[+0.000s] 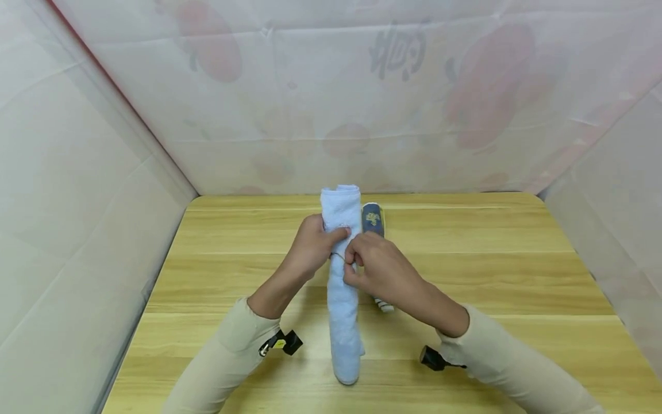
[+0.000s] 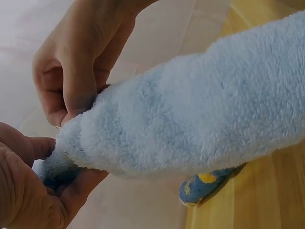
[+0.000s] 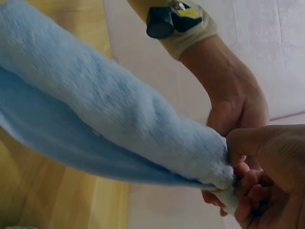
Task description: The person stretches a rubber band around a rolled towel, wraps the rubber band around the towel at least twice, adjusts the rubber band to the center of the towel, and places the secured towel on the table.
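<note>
The rolled light-blue towel lay lengthwise on the wooden table, its far end toward the back wall and its near end toward the person; both hands met at its middle. The left hand was closed round the roll from the left side, thumb laid over the top; the right hand pinched at the same spot, fingertips curled tight on the cloth and on what looked like a thin band crossing the roll. Just right of the towel, touching or nearly so, lay a second, darker roll with a yellow pattern, mostly covered by the right hand.

By my judgement, the step in hand was securing the roll at its waist; the next move would call for the left hand to keep the roll compressed while the right worked the band round without letting the layers loosen.

The band was too fine to identify with certainty; neither wrist view showed it clearly; the dark roll's middle was hidden; whether the two rolls actually touched could not be told.
</note>
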